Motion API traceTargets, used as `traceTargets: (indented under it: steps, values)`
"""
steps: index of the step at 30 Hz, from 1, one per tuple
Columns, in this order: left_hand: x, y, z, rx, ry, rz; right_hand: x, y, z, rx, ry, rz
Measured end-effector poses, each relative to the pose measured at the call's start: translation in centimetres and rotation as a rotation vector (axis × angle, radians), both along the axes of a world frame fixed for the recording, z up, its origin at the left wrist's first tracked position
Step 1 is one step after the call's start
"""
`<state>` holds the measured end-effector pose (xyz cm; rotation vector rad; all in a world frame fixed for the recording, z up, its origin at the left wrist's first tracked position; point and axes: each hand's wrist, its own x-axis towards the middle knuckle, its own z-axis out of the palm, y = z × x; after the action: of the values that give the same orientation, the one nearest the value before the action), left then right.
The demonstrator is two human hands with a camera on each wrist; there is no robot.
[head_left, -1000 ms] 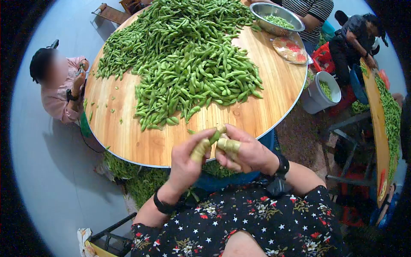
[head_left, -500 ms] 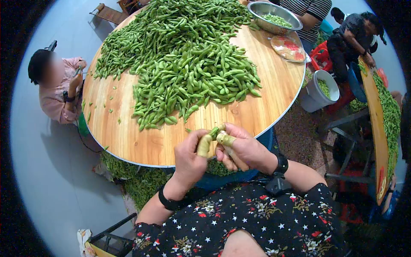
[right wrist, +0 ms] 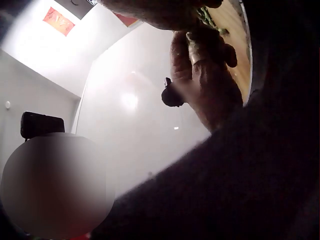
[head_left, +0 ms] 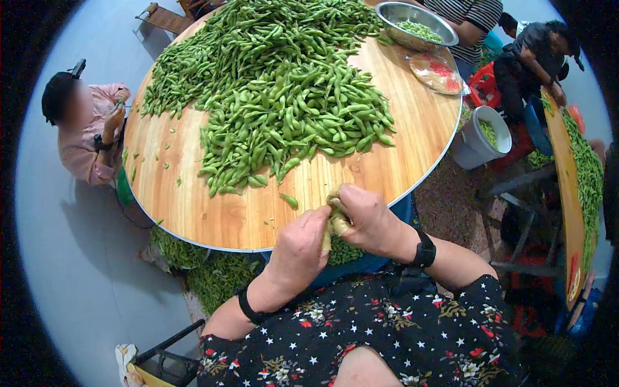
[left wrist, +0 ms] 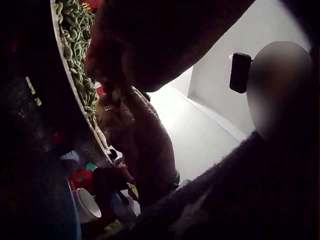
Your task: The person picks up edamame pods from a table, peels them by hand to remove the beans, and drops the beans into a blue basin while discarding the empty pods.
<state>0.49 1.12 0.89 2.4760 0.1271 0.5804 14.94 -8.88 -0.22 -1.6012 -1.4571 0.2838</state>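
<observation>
In the head view both hands meet over the table's near edge. The left hand (head_left: 298, 244) has its fingers curled and its knuckles up, and the right hand (head_left: 371, 216) bends in against its fingertips. Yellowish wraps cover both thumbs and a right fingertip. Between the fingertips the hands pinch an edamame pod (head_left: 333, 208), mostly hidden by the fingers. A loose pod (head_left: 289, 201) lies on the wood just beyond the left hand. Farther off, a big heap of edamame pods (head_left: 296, 116) covers much of the round table (head_left: 422, 135). Both wrist views are dark.
Below the hands, a blue tub (head_left: 322, 276) holds shelled beans (head_left: 345, 253). A steel bowl (head_left: 390, 16) of beans and a plastic-wrapped packet (head_left: 437, 74) sit at the back right. A white bucket (head_left: 471, 151) stands beside the table. A person in pink (head_left: 90, 145) sits at left; others work at right.
The left hand has turned inward and moved right, so its knuckles now face up and the pod between the hands is nearly hidden. The loose pod on the table has come into full view.
</observation>
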Motion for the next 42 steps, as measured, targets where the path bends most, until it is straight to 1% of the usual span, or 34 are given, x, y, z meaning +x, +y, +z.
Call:
traceTargets:
  steps: [3,5,6,8,9,10,12,13,14,16,17,18,19,20,22,23,25,27,29,31,32,34,37,40,42]
  values:
    - [-0.2,-0.1,0.2,0.022,0.035,-0.003,0.0,0.0,0.1,0.063,-0.055,-0.004]
    - [-0.6,-0.2,1.0,0.023,0.065,0.002,0.5,-0.4,-0.1,-0.067,-0.082,0.049]
    - [-1.2,-0.2,1.4,-0.003,0.096,0.016,0.7,-0.6,0.0,-0.066,-0.079,0.053]
    - [-2.9,0.1,2.6,-0.028,0.132,0.043,1.3,-1.3,0.8,-0.229,-0.089,0.156]
    - [-4.3,0.9,3.4,-0.016,0.295,0.067,1.7,-1.8,1.2,-0.291,-0.070,0.253]
    - [-5.4,1.6,4.1,-0.005,0.458,0.090,1.9,-2.3,1.7,-0.289,-0.066,0.259]
    - [-6.4,2.5,5.0,0.148,0.577,0.220,1.9,-3.3,2.7,-0.402,-0.043,0.359]
    - [-5.9,2.9,4.8,0.214,0.464,0.243,1.8,-3.6,3.3,-0.398,-0.042,0.373]
    - [-5.1,3.5,4.3,0.216,0.467,0.248,1.8,-3.6,3.2,-0.395,-0.041,0.377]
    - [-2.8,4.6,2.6,0.349,0.232,0.221,1.8,-3.7,2.9,-0.469,-0.011,0.439]
    - [-1.8,5.3,1.8,0.354,0.223,0.218,1.7,-3.6,3.0,-0.465,-0.018,0.432]
    - [-0.9,5.8,0.9,0.384,0.216,0.170,1.4,-3.4,3.2,-0.481,0.036,0.378]
    - [-0.3,6.0,0.5,0.413,0.211,0.121,1.2,-3.3,3.2,-0.498,0.093,0.325]
    - [-0.1,5.9,0.5,0.413,0.208,0.117,1.2,-3.2,2.9,-0.498,0.091,0.320]
    - [0.3,5.9,0.5,0.373,0.171,0.165,1.2,-2.7,2.2,-0.249,0.194,0.259]
    - [0.3,5.3,0.9,0.374,0.171,0.160,1.5,-2.8,2.6,-0.316,0.195,0.224]
    - [0.2,3.6,1.8,-0.041,0.127,0.108,1.5,-2.3,2.3,-0.320,0.239,0.208]
    - [0.3,2.8,1.6,-0.081,0.095,0.086,1.1,-1.8,1.8,-0.319,0.304,0.185]
    - [0.4,2.3,1.8,-0.119,0.062,0.070,1.0,-1.5,1.8,-0.309,0.308,0.192]
    - [0.5,2.1,2.1,-0.250,0.120,0.177,1.0,-1.3,1.7,-0.298,0.309,0.203]
    - [0.4,2.2,2.1,-0.251,0.120,0.177,1.0,-1.3,1.6,-0.283,0.306,0.204]
    - [0.3,2.6,2.1,-0.084,0.141,0.091,1.1,-1.3,1.4,-0.270,0.304,0.204]
    - [0.4,2.6,1.6,-0.043,0.087,0.111,1.1,-1.3,1.3,-0.226,0.274,0.205]
    - [0.3,2.5,1.9,-0.063,0.111,0.096,1.2,-1.3,1.7,-0.245,0.264,0.215]
    - [0.1,2.5,2.3,-0.060,0.133,0.075,1.0,-1.3,1.9,-0.235,0.194,0.202]
